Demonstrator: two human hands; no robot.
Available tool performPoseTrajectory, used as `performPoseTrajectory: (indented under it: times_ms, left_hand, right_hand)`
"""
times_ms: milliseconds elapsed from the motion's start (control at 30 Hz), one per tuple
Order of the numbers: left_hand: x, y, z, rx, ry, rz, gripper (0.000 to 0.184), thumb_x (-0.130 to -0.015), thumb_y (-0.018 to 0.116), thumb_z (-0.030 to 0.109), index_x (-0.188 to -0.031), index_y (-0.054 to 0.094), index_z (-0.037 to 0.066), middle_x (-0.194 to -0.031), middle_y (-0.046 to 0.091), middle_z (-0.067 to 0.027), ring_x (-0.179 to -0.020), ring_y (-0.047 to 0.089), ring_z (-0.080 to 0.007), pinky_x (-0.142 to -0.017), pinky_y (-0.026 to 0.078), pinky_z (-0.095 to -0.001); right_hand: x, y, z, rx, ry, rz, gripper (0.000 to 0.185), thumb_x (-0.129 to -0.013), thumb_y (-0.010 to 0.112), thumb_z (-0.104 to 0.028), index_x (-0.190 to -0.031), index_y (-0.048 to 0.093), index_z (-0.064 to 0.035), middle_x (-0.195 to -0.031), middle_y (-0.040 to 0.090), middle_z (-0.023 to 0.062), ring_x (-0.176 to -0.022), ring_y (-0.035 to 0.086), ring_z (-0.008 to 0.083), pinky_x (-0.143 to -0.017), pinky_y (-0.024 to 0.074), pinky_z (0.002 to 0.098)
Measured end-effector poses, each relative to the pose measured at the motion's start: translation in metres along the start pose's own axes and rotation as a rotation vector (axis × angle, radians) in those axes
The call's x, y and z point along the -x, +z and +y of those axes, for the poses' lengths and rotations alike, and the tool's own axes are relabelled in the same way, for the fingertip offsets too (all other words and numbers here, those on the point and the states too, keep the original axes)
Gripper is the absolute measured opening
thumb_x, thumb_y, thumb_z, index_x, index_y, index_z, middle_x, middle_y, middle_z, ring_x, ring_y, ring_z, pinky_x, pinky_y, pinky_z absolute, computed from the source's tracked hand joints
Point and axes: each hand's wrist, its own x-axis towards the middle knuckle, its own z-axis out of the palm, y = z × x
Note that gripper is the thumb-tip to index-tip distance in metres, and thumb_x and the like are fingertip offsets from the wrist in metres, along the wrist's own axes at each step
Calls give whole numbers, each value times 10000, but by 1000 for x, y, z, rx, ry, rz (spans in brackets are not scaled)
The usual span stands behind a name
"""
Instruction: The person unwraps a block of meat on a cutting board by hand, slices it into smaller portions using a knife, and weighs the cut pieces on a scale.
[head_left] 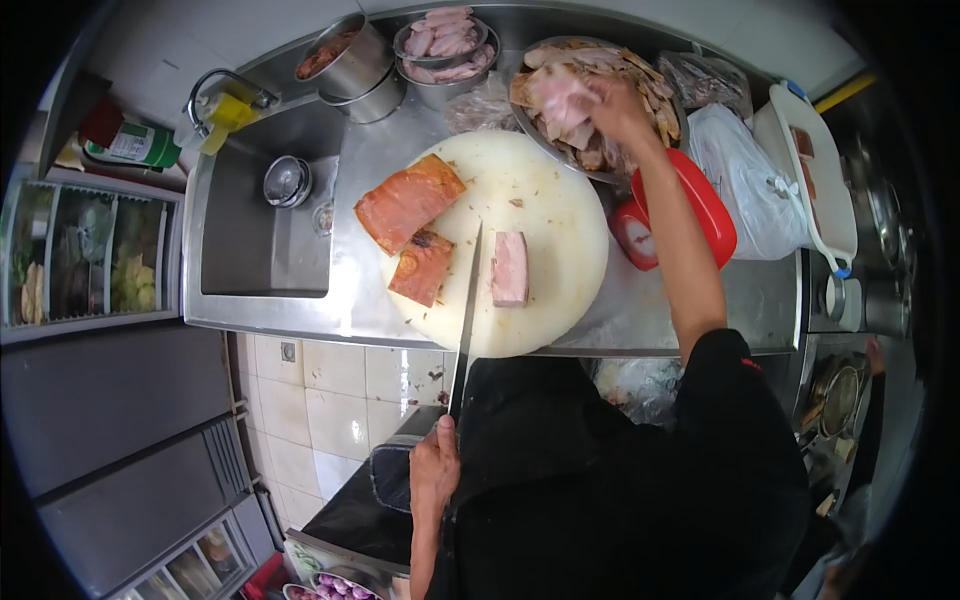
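My left hand (433,468) is closed around the handle of a long knife (468,320), whose blade lies over the round white cutting board (560,290). Right of the blade sits a pale pink block of meat (510,269). On the blade's left are two reddish-brown roasted meat slabs, a large one (410,203) and a smaller one (421,268). At the back, my right hand (618,108) grips pale pink meat slices (562,100), smeared by motion, over a wide metal bowl (677,100) heaped with sliced meat (640,65). Whether those slices touch the heap I cannot tell.
A red scale (634,236) stands right of the board, beside a white plastic bag (745,180) and a white tray (825,190). Left are a sink (265,250) and metal pots (365,90). At far right another person's hand (875,357) shows.
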Motion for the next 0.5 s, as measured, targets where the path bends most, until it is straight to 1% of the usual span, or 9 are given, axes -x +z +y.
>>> performPoseTrajectory:
  times_ms: [33,100,133,233,267,300,400,433,500]
  left_hand:
    - [1,2,-5,32,24,30,755,-1027,339,585,-737,589,-65,-604,545,-129,-593,553,-218,-592,438,-382]
    - [5,-1,-5,66,7,18,730,-1036,337,551,-776,604,-76,-655,580,-212,-679,592,-367,-668,455,-451]
    - [8,-3,-5,84,-4,12,718,-1041,336,534,-795,612,-82,-680,597,-254,-722,612,-441,-706,464,-485]
    - [15,-7,-9,127,6,32,723,-1044,334,537,-755,570,-82,-616,539,-198,-632,570,-333,-652,445,-452]
    - [16,-10,-9,166,-30,26,725,-1044,334,540,-746,561,-81,-608,526,-185,-619,550,-312,-642,436,-446]
    - [17,-12,-7,205,-63,19,728,-1043,333,544,-737,551,-80,-600,514,-171,-607,530,-291,-632,428,-440]
    - [13,-16,-22,188,-26,37,742,-1041,329,555,-724,541,-81,-587,503,-159,-585,480,-268,-613,412,-439]
    - [10,-16,-30,162,8,54,747,-1040,328,558,-721,541,-83,-585,505,-159,-580,465,-267,-609,408,-443]
    - [7,-17,-46,157,47,79,754,-1039,325,563,-717,540,-84,-582,506,-161,-577,468,-264,-604,406,-443]
  right_hand:
    - [5,-3,0,179,-48,136,414,-817,767,-299,-1127,687,-38,-1069,711,163,-1034,672,275,-900,514,392]
    - [23,-1,-6,533,-150,400,529,-782,782,-284,-1220,633,-29,-1122,690,178,-1125,634,318,-956,491,419]
    - [43,0,-21,547,-251,184,641,-719,794,-212,-1291,574,-25,-1218,636,193,-1202,575,344,-1014,451,425]
    - [103,42,-21,97,-592,-500,812,-555,801,-90,-1321,542,-17,-1390,516,195,-1343,439,376,-1112,366,431]
    - [114,66,-17,176,-725,-665,775,-535,808,-83,-1273,576,-29,-1443,450,194,-1353,410,375,-1108,362,424]
    - [128,84,-21,373,-904,-677,724,-515,825,-107,-1205,620,-34,-1352,542,175,-1308,461,342,-1062,396,413]
    - [123,105,-35,528,-744,-860,687,-497,849,-148,-1148,658,-39,-1222,634,148,-1246,520,318,-1016,421,402]
    - [105,114,-12,411,-725,-804,626,-518,883,-209,-1084,682,-33,-1070,698,122,-1098,616,299,-934,470,400]
    - [90,104,-15,369,-318,-894,634,-584,867,-310,-1114,680,-16,-1086,693,161,-1041,646,322,-891,504,402]
